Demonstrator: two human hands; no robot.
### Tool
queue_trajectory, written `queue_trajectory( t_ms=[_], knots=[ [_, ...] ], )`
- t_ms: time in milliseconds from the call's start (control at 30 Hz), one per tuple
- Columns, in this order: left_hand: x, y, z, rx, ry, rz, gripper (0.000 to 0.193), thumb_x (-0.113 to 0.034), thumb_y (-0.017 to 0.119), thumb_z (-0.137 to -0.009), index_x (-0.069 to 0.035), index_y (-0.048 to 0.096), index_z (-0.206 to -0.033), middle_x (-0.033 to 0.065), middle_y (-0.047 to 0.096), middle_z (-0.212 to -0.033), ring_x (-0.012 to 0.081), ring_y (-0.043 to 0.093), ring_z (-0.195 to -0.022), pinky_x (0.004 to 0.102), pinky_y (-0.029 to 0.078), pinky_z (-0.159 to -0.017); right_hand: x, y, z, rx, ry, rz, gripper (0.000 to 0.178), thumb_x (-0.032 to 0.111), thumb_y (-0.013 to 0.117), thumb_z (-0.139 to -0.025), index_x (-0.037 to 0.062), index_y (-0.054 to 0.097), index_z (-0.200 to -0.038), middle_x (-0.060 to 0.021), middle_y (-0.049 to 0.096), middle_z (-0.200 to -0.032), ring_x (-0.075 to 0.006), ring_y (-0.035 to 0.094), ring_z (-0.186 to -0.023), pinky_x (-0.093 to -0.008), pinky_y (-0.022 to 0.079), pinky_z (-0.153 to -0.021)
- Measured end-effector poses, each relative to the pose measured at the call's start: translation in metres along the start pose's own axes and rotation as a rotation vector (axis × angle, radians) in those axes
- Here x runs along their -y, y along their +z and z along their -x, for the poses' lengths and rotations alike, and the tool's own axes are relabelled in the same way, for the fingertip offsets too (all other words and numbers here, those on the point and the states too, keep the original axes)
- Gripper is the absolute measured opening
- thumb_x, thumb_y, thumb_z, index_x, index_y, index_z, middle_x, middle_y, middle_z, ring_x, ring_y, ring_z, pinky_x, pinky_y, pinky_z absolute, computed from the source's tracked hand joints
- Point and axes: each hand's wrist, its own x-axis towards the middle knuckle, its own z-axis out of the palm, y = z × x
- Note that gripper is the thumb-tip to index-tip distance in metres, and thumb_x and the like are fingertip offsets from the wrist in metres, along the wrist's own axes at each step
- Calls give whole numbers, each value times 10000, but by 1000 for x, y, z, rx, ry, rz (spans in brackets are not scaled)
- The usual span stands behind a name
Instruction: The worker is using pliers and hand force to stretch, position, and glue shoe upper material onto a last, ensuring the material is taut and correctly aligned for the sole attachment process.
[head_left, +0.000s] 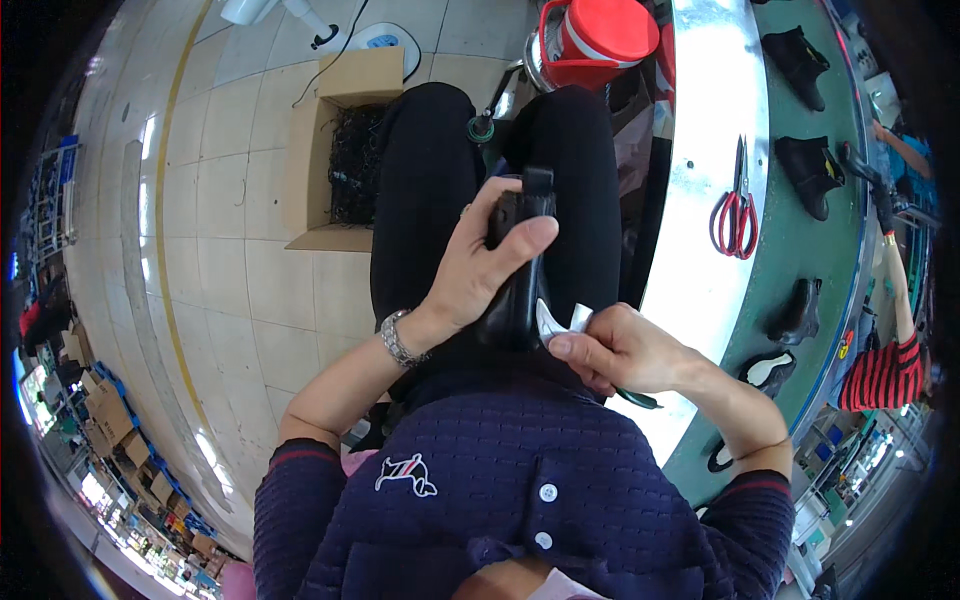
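My left hand (485,250) is closed round a black leather boot (520,300) above my lap, the thumb lying across it. At the boot's near right side, my right hand (630,350) grips a green-handled tool (640,399), whose handle end sticks out below the fist. A curved, pale, blade-like piece (546,322) shows between that fist and the boot, close against the boot's edge. Beside it a small white tab (580,318) pokes up from the fingers. Whether these pale parts belong to the tool, I cannot tell.
Red-handled scissors (737,215) lie on the metal ledge (700,100) to my right. Beyond it, a green conveyor (770,250) carries several black boots (808,172). A cardboard box (310,170) with dark scraps stands left of my legs, a red bucket (610,35) ahead. Co-workers' arms (900,290) reach in at far right.
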Motion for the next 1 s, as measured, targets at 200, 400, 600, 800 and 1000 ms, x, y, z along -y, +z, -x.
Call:
queue_trajectory(
  t_ms=[200,400,600,800,1000],
  knots=[
    [-8,9,-1,-54,43,45,381,-321,732,-868,-74,549,-1092,-20,565,-889,53,498,-797,219,424,-724,39,-10,9,-69,15,429,642,481,521,-972,-15,631,-579,-104,535,-454,-208,577,-404,-315,447,-403],
    [-6,5,-11,-108,24,115,344,-282,725,-875,-58,546,-1067,-26,558,-865,42,499,-780,212,430,-709,47,-10,3,-228,-34,666,620,454,537,-964,10,629,-542,-137,545,-453,-294,576,-420,-365,476,-448],
    [16,1,-20,-274,296,-134,408,-397,712,-851,-38,587,-1000,93,597,-898,164,570,-889,332,467,-819,12,1,-18,-239,-45,490,585,387,474,-994,57,650,-545,-93,584,-462,-245,626,-460,-366,520,-541],
    [19,1,-14,-64,96,-79,560,-471,738,-815,-33,528,-1095,87,609,-926,156,576,-932,305,456,-821,18,18,5,-400,-22,480,563,449,491,-992,-1,632,-684,-93,593,-544,-224,595,-523,-349,457,-527],
    [20,-6,-6,-127,110,-27,649,-519,776,-750,-43,511,-1102,109,626,-1009,174,591,-940,318,455,-829,-134,-52,4,-765,122,598,362,346,559,-957,-1,625,-1033,-170,649,-829,-270,614,-733,-370,469,-662]
  ],
)
